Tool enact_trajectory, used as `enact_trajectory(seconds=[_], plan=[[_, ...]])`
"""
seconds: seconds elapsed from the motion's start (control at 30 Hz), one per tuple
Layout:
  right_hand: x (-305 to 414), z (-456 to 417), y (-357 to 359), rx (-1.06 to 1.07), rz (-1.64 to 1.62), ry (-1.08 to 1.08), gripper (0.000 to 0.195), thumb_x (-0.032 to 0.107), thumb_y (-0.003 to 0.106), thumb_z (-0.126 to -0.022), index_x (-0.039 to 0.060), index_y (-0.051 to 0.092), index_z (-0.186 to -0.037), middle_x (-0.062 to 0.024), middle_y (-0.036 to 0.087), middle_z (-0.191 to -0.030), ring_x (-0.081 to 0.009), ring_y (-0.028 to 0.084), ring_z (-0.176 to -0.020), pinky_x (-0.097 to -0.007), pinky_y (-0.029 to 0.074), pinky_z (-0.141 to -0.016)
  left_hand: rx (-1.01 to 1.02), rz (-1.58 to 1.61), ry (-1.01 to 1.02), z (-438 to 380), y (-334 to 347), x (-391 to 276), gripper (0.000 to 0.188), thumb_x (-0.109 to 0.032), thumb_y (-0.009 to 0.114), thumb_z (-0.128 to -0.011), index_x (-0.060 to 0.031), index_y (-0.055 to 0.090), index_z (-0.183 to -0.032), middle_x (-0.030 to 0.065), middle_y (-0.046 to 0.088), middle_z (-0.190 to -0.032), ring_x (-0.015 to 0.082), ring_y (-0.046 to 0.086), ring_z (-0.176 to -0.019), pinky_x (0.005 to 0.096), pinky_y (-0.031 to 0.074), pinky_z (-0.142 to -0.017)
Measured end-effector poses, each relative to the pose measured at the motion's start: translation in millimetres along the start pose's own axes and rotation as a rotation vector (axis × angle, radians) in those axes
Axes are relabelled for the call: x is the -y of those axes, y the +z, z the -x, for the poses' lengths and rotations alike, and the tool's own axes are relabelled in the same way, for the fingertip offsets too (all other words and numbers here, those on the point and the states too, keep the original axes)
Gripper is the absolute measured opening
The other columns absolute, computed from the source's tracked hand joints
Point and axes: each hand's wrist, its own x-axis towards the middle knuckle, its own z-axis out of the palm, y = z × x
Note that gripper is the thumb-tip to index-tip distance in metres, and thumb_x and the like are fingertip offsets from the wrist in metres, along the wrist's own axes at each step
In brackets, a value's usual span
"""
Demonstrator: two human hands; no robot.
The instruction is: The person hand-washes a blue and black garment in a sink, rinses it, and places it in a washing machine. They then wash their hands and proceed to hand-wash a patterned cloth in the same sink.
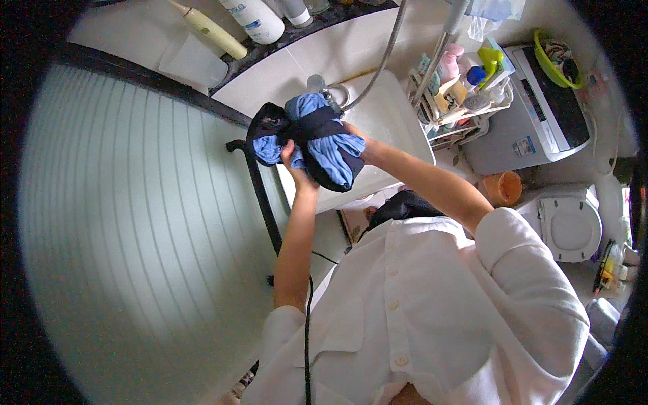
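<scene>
A bundle of blue and black cloth is held up over the near left part of a white washbasin. My left hand grips it from below, with the thumb pressed on the blue part. At its right side, my right hand is closed around the cloth, and the fingers are partly hidden behind it. Just behind the bundle stand a metal faucet and a flexible shower hose. The cloth hides part of the faucet and of the basin's left side.
A dark stone ledge carries bottles and an electric toothbrush. Frosted glass with a black frame borders the left side. To the right are a rack of toiletries, a washing machine, an orange bin and a toilet.
</scene>
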Motion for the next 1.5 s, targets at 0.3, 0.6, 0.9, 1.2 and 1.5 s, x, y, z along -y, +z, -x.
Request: enact_trajectory(seconds=[0.3,0.6,0.9,1.2,1.5], plan=[[44.7,66.3,24.0,0.112,-0.227,0.348,0.071,0.064,0.034,-0.071,0.0167,0.026,-0.124,-0.0118,0.028,-0.126,-0.0392,0.032,-0.110,-0.0599,0.031,-0.079,0.107,0.048,0.045,-8.8,-0.1,-21.8,0.051,-0.040,0.038,-0.074,-0.0079,0.042,-0.114,0.0080,0.045,-0.114,0.0245,0.042,-0.105,0.0358,0.029,-0.091],[37.5,58.3,93.1,-0.021,-0.323,0.001,0.060,0.048,0.018,-0.080,0.0066,0.037,-0.119,-0.0121,0.046,-0.113,-0.0258,0.047,-0.101,-0.0352,0.035,-0.089,-0.164,-0.568,0.440,6.0,19.1,-3.5,0.006,-0.008,0.052,-0.072,-0.0050,0.047,-0.070,0.0013,0.045,-0.049,0.0079,0.039,-0.033,0.0190,0.029,-0.032],[-4.9,23.2,41.5,0.009,-0.028,-0.428,0.039,0.024,0.035,-0.083,0.0025,0.039,-0.115,-0.0087,0.049,-0.109,-0.0188,0.050,-0.093,-0.0285,0.040,-0.082,0.083,-1.715,1.182,-4.5,-47.1,24.0,0.011,-0.006,0.054,-0.070,-0.0055,0.060,-0.080,0.0066,0.060,-0.085,0.0179,0.055,-0.083,0.0298,0.039,-0.078],[7.5,33.3,34.6,-0.255,-0.088,-0.003,0.048,0.038,0.023,-0.085,0.0048,0.038,-0.117,-0.0105,0.047,-0.111,-0.0221,0.047,-0.100,-0.0306,0.037,-0.086,-0.343,-0.581,0.536,-7.0,-6.7,25.8,0.027,-0.013,0.059,-0.067,-0.0021,0.052,-0.091,0.0026,0.052,-0.082,0.0142,0.049,-0.072,0.0264,0.038,-0.072],[63.8,66.7,19.2,-0.188,0.194,0.182,0.081,0.065,0.036,-0.070,0.0102,0.018,-0.127,-0.0163,0.019,-0.129,-0.0396,0.032,-0.111,-0.0530,0.037,-0.079,0.288,0.325,0.021,-17.1,-16.4,-23.8,0.052,-0.040,0.040,-0.073,-0.0068,0.042,-0.114,0.0110,0.038,-0.121,0.0273,0.036,-0.110,0.0393,0.024,-0.094]])
